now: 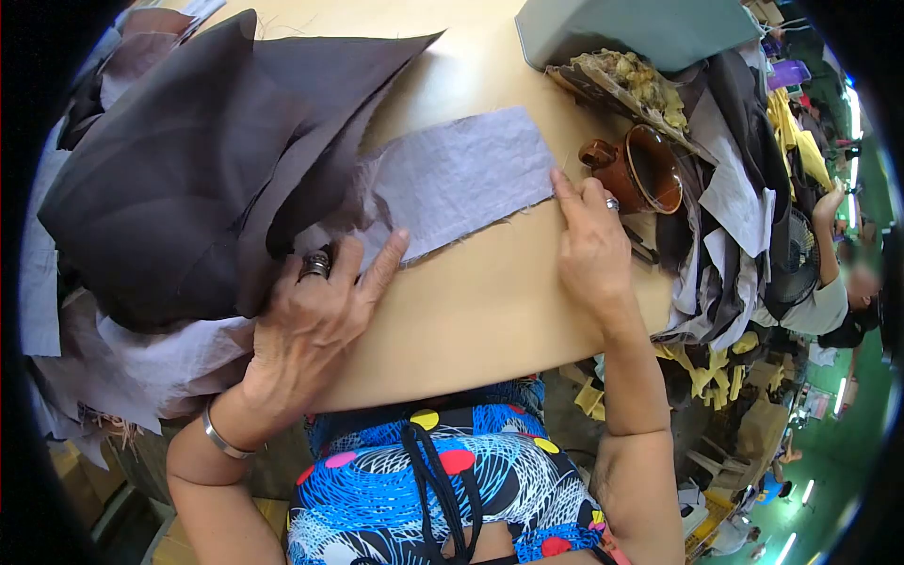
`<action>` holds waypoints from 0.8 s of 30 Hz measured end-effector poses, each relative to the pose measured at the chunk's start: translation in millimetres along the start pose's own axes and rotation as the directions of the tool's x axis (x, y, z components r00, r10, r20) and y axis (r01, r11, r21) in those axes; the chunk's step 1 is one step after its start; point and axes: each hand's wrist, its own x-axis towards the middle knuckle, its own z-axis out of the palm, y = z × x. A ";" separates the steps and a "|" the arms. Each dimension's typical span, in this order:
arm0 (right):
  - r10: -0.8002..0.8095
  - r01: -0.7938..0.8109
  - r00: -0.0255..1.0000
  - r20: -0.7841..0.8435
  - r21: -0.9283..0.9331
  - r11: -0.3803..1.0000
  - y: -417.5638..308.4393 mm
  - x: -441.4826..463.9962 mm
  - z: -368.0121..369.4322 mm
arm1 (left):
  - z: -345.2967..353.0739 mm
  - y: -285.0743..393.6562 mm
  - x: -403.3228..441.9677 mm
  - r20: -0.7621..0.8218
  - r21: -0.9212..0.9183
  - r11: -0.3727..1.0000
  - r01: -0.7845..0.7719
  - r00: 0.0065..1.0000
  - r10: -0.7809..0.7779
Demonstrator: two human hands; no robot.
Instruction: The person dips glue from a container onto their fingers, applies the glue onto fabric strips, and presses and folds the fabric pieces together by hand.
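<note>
On the smooth, pale tabletop (452, 325), I log the frayed grey-lavender fabric strip (471, 165) beside dark brown folded cloth (179, 169), left hand (315, 306) spread at its near edge, right hand (598, 250) narrowed at its right end, apparently holding it flat.

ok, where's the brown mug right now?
Head view, right side of the table: the mug sits just beyond the right hand, between it and the messy cloth pile.
</note>
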 end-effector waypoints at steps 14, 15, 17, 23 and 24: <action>-0.254 0.198 0.966 -0.047 -0.500 0.843 -1.3 4.5 -4.8 | 1.9 0.0 -1.0 -0.025 0.026 1.000 0.009 1.000 -0.009; -0.276 0.223 0.960 -0.045 -0.474 0.852 -3.9 1.2 -5.0 | 1.0 -0.7 -0.7 -0.023 0.032 0.999 0.007 1.000 -0.006; -0.327 0.289 0.945 -0.021 -0.418 0.862 -12.6 -6.7 -5.4 | 1.1 -1.1 -0.6 -0.017 0.034 0.999 0.004 1.000 -0.003; -0.278 0.219 0.960 -0.035 -0.525 0.822 -7.7 2.3 -8.6 | 2.1 -0.2 -0.9 -0.010 0.039 0.999 0.000 1.000 0.001; -0.266 0.213 0.964 -0.015 -0.558 0.802 -7.5 3.3 -8.5 | 1.3 -0.8 -0.8 -0.012 0.051 0.999 -0.007 1.000 0.008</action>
